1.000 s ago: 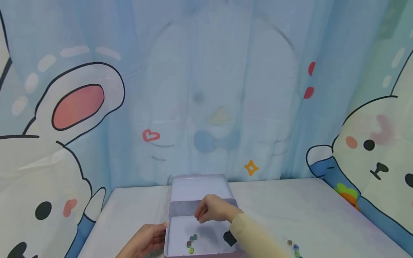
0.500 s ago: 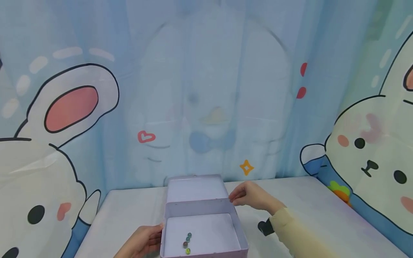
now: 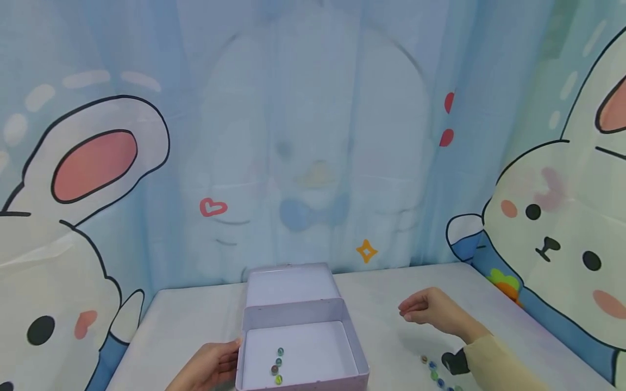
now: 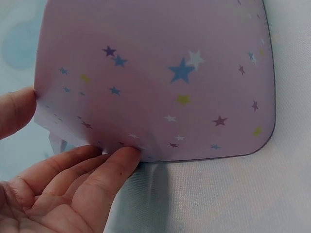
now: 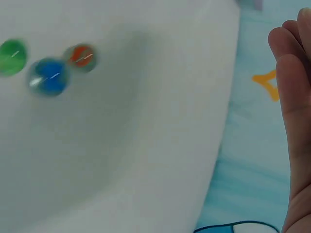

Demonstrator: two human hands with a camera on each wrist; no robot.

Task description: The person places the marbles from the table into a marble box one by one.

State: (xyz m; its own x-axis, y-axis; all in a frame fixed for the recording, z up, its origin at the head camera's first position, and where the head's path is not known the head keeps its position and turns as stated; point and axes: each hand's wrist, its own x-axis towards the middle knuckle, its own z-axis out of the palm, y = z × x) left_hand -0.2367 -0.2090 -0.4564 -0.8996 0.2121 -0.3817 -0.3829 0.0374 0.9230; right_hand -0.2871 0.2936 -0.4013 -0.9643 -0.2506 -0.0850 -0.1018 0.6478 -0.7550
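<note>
A pale purple tin box [image 3: 359,358] stands on the table with its lid [image 3: 293,285] raised behind it. Several glass marbles [image 3: 275,370] lie in its left part, one of them yellow-green [image 3: 279,379]. My left hand [image 3: 207,365] holds the box's left side, thumb at the rim; in the left wrist view its fingers [image 4: 92,184] touch the star-printed wall [image 4: 160,102]. Off to the right, my right hand [image 3: 435,310] hovers above the table, fingers together and loosely bent, with nothing visible in them. Several loose marbles [image 3: 433,374] lie below it, including blue [image 5: 48,76], green [image 5: 12,57] and orange-streaked [image 5: 81,58] ones.
A white cloth covers the table [image 3: 386,293]. Behind it hangs a blue curtain [image 3: 313,108] printed with cartoon rabbits. A dark wrist device [image 3: 456,361] sits at my right sleeve [image 3: 504,366].
My right hand has moved from over the box, past its right wall, to above the loose marbles at right. My left hand stays at the box's left side.
</note>
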